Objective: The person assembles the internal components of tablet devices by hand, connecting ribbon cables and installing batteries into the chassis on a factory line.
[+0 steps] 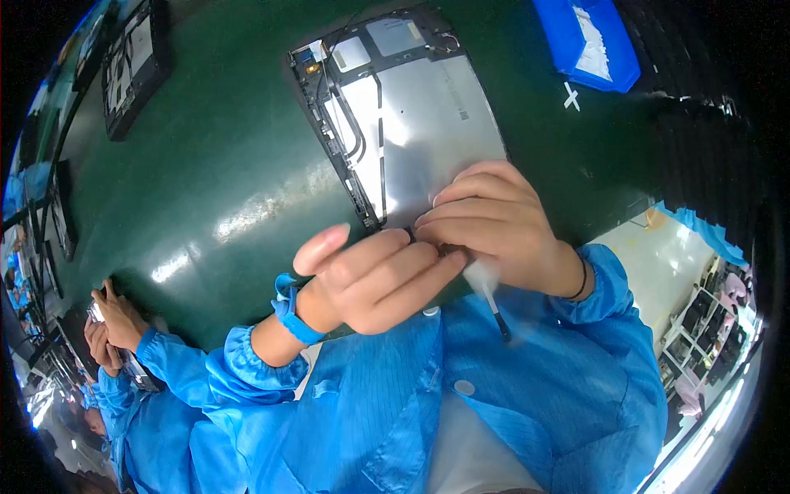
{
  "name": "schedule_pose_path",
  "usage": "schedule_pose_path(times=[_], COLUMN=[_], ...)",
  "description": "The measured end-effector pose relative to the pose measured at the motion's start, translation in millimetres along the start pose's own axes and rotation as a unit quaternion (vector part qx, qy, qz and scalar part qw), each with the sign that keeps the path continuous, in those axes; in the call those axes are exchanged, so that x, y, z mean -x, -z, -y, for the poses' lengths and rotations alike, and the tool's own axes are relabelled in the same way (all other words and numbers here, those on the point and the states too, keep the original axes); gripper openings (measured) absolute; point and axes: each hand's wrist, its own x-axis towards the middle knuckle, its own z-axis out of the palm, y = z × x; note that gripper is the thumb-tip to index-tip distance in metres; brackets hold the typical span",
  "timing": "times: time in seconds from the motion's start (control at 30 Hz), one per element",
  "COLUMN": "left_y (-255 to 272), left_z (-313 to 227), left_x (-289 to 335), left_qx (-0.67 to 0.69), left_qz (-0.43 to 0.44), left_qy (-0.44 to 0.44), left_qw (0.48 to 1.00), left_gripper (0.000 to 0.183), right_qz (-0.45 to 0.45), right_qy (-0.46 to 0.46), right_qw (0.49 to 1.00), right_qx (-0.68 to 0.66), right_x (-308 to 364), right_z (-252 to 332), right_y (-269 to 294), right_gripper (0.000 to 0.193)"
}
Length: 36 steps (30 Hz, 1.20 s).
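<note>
An opened flat electronic device (436, 140), with a silver metal back plate, black frame and dark cables, lies on the green work surface. At its near edge my left hand (378, 280) is closed, fingers curled inward and thumb raised away to the left. My right hand (494, 214) meets it there, fingers bent down in a pinch. Something small and dark is partly hidden between the fingertips. From beneath them hangs a blurred thin white piece (487, 292) with a dark end; which hand grips it is unclear.
A blue bin (568, 49) with white pieces stands at the far right, a white cross-shaped scrap (572, 97) beside it. Another dark device (132, 70) lies far left. At lower left, a co-worker's hands (115, 325) hold a device. Shelving (691, 337) stands at right.
</note>
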Motion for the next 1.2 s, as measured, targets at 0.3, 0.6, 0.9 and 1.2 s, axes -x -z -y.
schedule_pose_path(times=[0.3, 0.6, 0.9, 1.2], left_y=[-5.9, -9.7, -25.2, -37.3], left_z=[18.9, 24.8, 20.1, 40.1], left_x=[2.8, 4.4, -37.1, -17.9], left_qx=[-0.116, -0.020, 0.246, 0.108], left_qz=[-0.049, -0.015, 0.053, 0.079], left_qy=[-0.142, -0.257, 0.252, 0.305], left_qw=[0.982, 0.966, 0.934, 0.943], left_gripper=[0.022, 0.020, 0.016, 0.015], right_qz=[0.013, 0.023, -0.366, 0.002], right_qy=[-0.064, -0.086, -0.196, 0.048], right_qw=[0.993, 0.991, 0.857, 0.976], right_qx=[-0.099, -0.103, 0.305, 0.214], right_x=[-3.8, -9.3, 12.2, -0.8], right_z=[-9.7, -15.5, -108.2, -42.2], right_y=[9.0, 15.3, 139.1, 50.4], right_gripper=[0.025, 0.008, 0.018, 0.028])
